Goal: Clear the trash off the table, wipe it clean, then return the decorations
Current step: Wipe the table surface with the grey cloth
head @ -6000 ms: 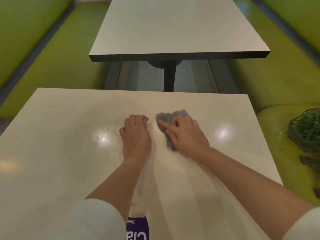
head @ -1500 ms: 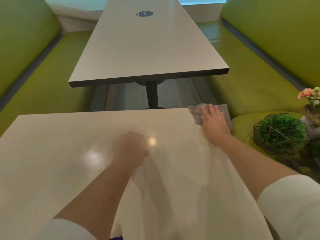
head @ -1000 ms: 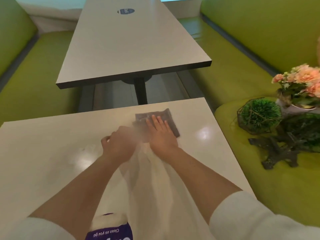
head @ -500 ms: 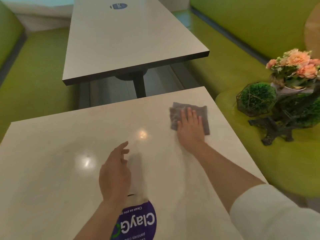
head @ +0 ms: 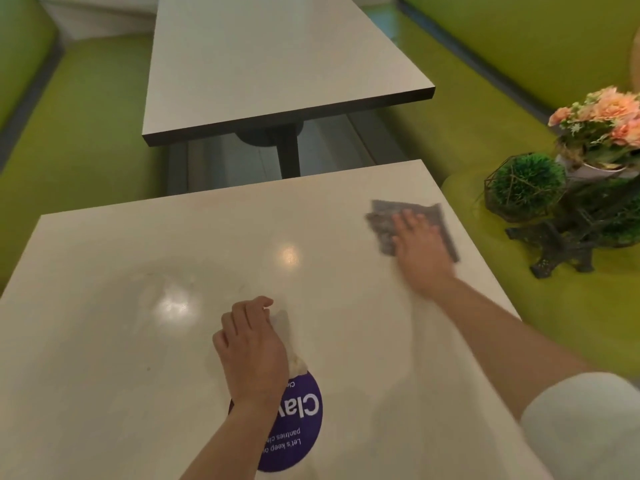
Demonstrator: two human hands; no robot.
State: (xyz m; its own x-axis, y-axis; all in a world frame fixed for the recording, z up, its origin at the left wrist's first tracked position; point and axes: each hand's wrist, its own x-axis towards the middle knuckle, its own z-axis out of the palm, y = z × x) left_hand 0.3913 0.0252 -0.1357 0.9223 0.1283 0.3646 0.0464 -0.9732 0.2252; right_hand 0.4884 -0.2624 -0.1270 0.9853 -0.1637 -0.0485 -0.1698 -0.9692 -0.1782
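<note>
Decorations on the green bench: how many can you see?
3, all right of the table: a green ball in a wire frame, a flower pot behind it, a dark tower figure in front. More may be hidden.

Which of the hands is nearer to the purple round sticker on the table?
The left. The left hand lies over the upper edge of the purple sticker, gripping something pale. The right hand is far up toward the right edge, flat on the grey cloth.
</note>
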